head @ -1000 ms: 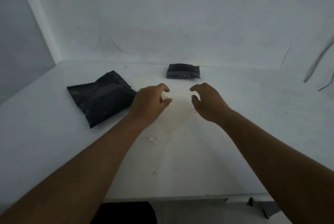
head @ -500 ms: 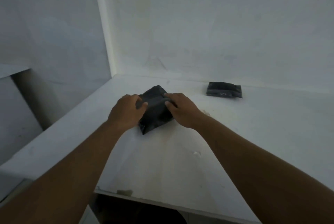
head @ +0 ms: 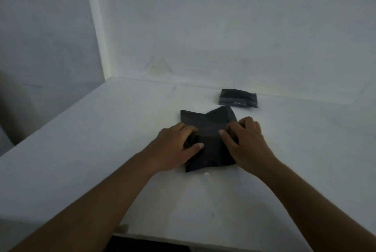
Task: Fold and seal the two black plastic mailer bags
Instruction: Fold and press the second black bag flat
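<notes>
Far bag folded, appears sealed, by wall. Near bag on tabletop, centre, flap unsealed; L hand & R hand each grip a side, fingers curled. Approx. half done.

A person's left hand and right hand grip opposite sides of a black plastic mailer bag lying on a white surface. Both thumbs lie on its top face and the fingers curl at its edges. The bag's far end spreads unevenly toward 12 o'clock. A second black mailer bag, a compact packet, lies apart from it at 1 o'clock, close to the white wall. A small white scrap rests just beside the held bag at 6 o'clock.
</notes>
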A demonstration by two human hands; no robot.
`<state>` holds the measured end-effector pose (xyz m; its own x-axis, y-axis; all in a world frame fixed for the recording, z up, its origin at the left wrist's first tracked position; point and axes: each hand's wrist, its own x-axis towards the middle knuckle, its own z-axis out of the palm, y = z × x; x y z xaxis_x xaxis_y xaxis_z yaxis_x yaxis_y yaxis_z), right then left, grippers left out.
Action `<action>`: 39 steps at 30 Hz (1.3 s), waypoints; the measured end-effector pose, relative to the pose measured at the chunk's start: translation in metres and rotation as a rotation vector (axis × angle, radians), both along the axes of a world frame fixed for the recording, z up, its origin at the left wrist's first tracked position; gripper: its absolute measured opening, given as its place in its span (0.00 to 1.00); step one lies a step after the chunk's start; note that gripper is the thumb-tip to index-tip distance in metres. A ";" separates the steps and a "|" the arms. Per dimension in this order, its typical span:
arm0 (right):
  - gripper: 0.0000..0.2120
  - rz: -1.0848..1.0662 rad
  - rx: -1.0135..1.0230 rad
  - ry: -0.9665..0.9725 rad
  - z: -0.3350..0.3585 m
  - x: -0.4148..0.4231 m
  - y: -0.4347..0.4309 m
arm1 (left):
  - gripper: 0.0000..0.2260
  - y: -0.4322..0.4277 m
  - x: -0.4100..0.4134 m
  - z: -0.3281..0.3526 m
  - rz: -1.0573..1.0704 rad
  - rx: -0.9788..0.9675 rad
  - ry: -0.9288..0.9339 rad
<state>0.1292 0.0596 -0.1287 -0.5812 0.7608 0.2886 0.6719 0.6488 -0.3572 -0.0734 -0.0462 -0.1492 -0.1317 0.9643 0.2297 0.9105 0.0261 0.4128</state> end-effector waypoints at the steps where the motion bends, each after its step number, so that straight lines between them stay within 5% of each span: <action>1: 0.13 -0.036 0.004 0.005 0.001 0.014 0.002 | 0.27 0.005 0.013 0.002 -0.024 0.010 0.019; 6: 0.06 -0.029 0.096 0.021 0.005 0.049 0.014 | 0.24 0.030 0.061 0.015 -0.154 0.157 0.020; 14: 0.17 0.048 -0.364 -0.038 0.005 0.066 0.044 | 0.21 0.044 0.068 0.006 -0.227 -0.224 -0.240; 18: 0.16 0.052 -0.344 -0.084 0.015 0.069 0.047 | 0.31 0.039 0.054 0.016 -0.194 -0.305 -0.353; 21: 0.13 0.101 -0.257 -0.069 0.024 0.058 0.047 | 0.41 0.046 0.055 0.028 -0.221 -0.151 -0.361; 27: 0.15 0.172 -0.411 -0.036 0.005 0.061 0.047 | 0.30 0.049 0.042 0.017 -0.199 -0.294 -0.508; 32: 0.19 0.221 -0.346 0.055 -0.013 0.078 0.031 | 0.27 0.033 0.035 0.017 -0.333 -0.300 -0.314; 35: 0.18 0.222 -0.341 0.099 -0.017 0.077 0.029 | 0.39 0.031 0.054 0.031 -0.371 -0.300 0.011; 39: 0.19 0.201 -0.393 0.105 -0.018 0.079 0.027 | 0.46 0.031 0.075 0.026 -0.439 -0.258 0.177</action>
<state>0.2085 0.0865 -0.1469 -0.7119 0.6992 0.0660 0.4932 0.5646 -0.6619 0.0016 -0.0155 -0.1235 0.3159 0.9479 -0.0403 0.9135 -0.2924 0.2829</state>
